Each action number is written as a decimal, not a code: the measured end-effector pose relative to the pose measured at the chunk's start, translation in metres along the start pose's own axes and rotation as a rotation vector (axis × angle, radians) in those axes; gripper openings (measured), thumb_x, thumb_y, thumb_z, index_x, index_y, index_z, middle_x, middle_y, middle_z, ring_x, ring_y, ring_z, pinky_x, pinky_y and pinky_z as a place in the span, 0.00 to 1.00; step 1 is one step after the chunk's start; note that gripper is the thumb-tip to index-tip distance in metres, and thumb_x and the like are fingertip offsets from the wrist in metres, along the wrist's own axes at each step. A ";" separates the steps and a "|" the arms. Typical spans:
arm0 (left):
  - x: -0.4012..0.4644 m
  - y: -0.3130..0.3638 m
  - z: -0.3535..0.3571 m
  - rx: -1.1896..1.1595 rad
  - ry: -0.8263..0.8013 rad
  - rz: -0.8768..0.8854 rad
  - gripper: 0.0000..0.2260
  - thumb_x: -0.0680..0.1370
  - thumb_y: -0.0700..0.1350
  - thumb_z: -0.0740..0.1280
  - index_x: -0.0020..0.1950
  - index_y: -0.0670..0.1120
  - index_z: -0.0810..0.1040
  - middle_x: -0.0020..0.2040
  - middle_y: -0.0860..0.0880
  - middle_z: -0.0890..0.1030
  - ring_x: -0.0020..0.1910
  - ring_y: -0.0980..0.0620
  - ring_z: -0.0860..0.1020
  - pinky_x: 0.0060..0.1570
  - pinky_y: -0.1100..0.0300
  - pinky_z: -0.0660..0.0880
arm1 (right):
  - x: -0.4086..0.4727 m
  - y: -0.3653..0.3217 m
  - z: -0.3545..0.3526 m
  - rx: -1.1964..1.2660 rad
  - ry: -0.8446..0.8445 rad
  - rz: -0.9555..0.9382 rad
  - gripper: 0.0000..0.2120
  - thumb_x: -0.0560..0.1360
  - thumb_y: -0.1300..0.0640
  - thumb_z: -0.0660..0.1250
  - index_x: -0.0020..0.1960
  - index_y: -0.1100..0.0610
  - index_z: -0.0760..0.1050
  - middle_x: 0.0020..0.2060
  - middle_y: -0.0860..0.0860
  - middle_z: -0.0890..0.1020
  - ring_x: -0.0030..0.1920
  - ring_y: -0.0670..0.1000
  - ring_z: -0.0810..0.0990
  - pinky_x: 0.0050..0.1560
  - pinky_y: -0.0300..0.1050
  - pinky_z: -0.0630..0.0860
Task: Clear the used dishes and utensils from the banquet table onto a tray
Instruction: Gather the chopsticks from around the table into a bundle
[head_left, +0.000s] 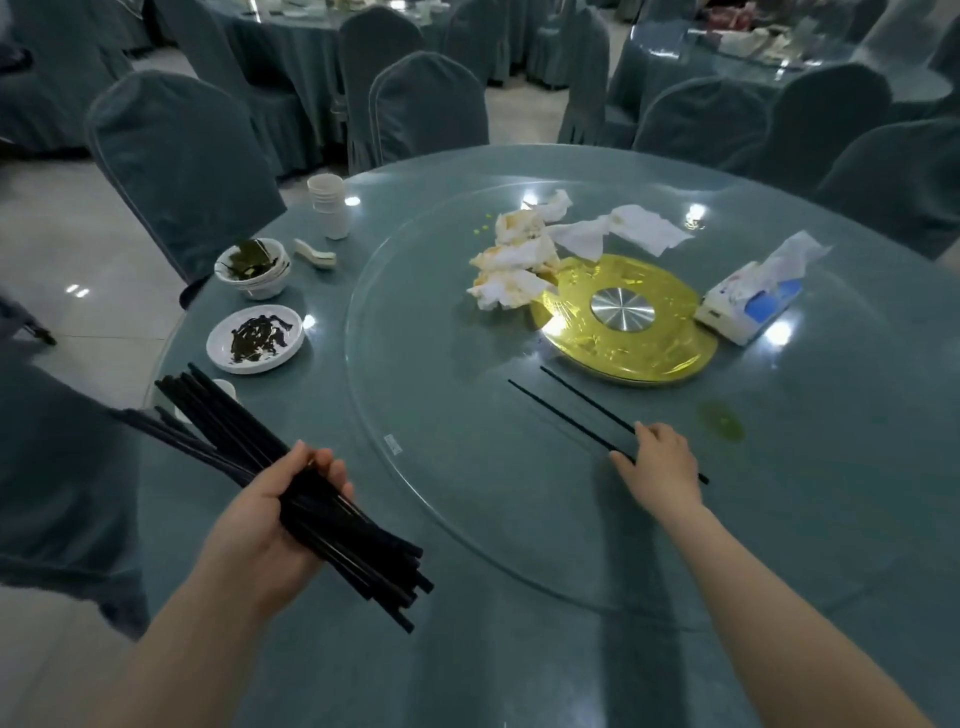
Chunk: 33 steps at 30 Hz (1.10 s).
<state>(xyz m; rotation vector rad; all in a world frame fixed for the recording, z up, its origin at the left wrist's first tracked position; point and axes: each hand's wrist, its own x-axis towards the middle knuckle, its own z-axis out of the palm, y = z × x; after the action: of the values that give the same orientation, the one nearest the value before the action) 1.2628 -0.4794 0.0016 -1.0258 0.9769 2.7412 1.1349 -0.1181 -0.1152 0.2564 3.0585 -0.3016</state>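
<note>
A person's left hand (270, 525) curls its fingers around a thick bundle of long black chopsticks (291, 499), held low over the near left edge of a round banquet table covered in grey-blue cloth (467, 649). The right hand (660, 467) lies on a large clear glass turntable (415, 415), fingers bent down over the near ends of two loose black chopsticks (576, 410) that lie side by side, pointing away toward a round gold centre disc (623, 317). Whether it grips them cannot be told.

At the table's left edge sit a white plate smeared with dark sauce (254, 339), a stack of white bowls (253, 267), a white ceramic spoon (315, 253) and stacked white paper cups (328, 205). Crumpled stained napkins (514, 265) and a white-and-blue tissue box (753, 301) rest on the turntable. Chairs in grey-blue covers (182, 166) ring the table.
</note>
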 end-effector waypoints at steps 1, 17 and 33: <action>0.001 -0.002 0.001 0.006 -0.001 -0.003 0.15 0.78 0.46 0.63 0.33 0.44 0.80 0.32 0.52 0.80 0.30 0.56 0.81 0.32 0.60 0.80 | -0.001 -0.001 0.000 0.028 0.011 -0.010 0.26 0.79 0.47 0.62 0.73 0.58 0.64 0.67 0.56 0.71 0.66 0.58 0.68 0.64 0.51 0.68; -0.030 -0.010 -0.002 -0.008 -0.055 -0.059 0.07 0.78 0.44 0.64 0.41 0.44 0.76 0.32 0.52 0.81 0.31 0.56 0.81 0.34 0.61 0.80 | -0.062 -0.054 -0.027 0.353 -0.138 0.009 0.10 0.79 0.57 0.60 0.57 0.57 0.76 0.52 0.52 0.80 0.50 0.53 0.76 0.46 0.42 0.67; -0.166 0.046 -0.080 -0.105 -0.226 -0.049 0.08 0.80 0.37 0.61 0.41 0.45 0.72 0.28 0.49 0.80 0.26 0.55 0.80 0.31 0.62 0.79 | -0.317 -0.229 -0.165 0.848 -0.110 -0.181 0.05 0.75 0.61 0.64 0.45 0.52 0.77 0.31 0.43 0.78 0.27 0.40 0.75 0.30 0.34 0.71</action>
<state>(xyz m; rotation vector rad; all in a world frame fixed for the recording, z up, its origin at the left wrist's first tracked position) 1.4255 -0.5359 0.0815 -0.7195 0.7722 2.8144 1.4009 -0.3574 0.1127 -0.0152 2.6526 -1.5442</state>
